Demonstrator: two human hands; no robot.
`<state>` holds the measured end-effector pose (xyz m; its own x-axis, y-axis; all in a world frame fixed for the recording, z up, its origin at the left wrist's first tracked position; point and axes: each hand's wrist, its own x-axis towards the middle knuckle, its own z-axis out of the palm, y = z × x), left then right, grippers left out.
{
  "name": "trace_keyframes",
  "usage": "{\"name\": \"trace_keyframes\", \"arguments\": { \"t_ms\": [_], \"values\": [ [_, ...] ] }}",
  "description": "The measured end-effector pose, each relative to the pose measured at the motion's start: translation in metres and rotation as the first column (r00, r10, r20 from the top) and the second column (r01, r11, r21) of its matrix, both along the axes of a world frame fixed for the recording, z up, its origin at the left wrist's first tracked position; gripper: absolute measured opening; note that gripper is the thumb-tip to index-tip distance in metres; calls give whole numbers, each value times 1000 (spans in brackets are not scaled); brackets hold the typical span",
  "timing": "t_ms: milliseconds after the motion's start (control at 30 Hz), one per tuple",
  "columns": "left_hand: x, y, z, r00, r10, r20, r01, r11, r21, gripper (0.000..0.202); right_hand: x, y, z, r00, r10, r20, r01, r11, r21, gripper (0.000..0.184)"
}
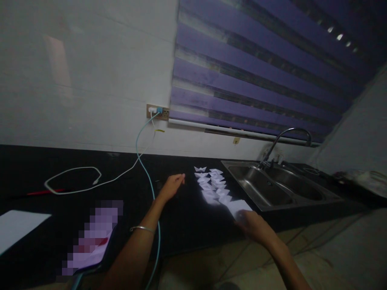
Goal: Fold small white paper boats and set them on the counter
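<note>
Paper boats (215, 183), several of them white and folded, stand in two rows on the black counter (184, 225) beside the sink. My right hand (252, 224) grips a white piece of paper (238, 206) at the near end of these rows; the hand is blurred and part of the paper is hidden under its fingers. To the left of the boats, my left hand (173, 185) hovers over the counter, its fingers curled together with nothing visible in them. A silver bracelet (143, 228) circles the left wrist.
A steel double sink (272, 191) with a curved tap (279, 139) lies right. At left are a phone (96, 237), a white sheet (21, 225), and a red pen-like stick (45, 192). Blue (147, 173) and white (117, 177) cables run from the wall socket (157, 112).
</note>
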<state>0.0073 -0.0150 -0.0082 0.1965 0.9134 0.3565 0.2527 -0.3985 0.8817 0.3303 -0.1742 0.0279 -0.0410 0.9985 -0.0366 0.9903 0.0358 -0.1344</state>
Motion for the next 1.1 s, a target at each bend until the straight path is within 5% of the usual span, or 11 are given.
{"name": "trace_keyframes", "arguments": {
  "t_ms": [367, 1100],
  "values": [
    [1, 2, -1, 1000, 1, -10, -1, 1000, 13, 47, 7, 0, -3, 992, -71, 100, 71, 997, 2, 30],
    [1, 0, -2, 1000, -20, -11, 20, 998, -53, 50, -20, -15, -14, 940, -256, 226, 233, 964, 125, 20]
  ]
}}
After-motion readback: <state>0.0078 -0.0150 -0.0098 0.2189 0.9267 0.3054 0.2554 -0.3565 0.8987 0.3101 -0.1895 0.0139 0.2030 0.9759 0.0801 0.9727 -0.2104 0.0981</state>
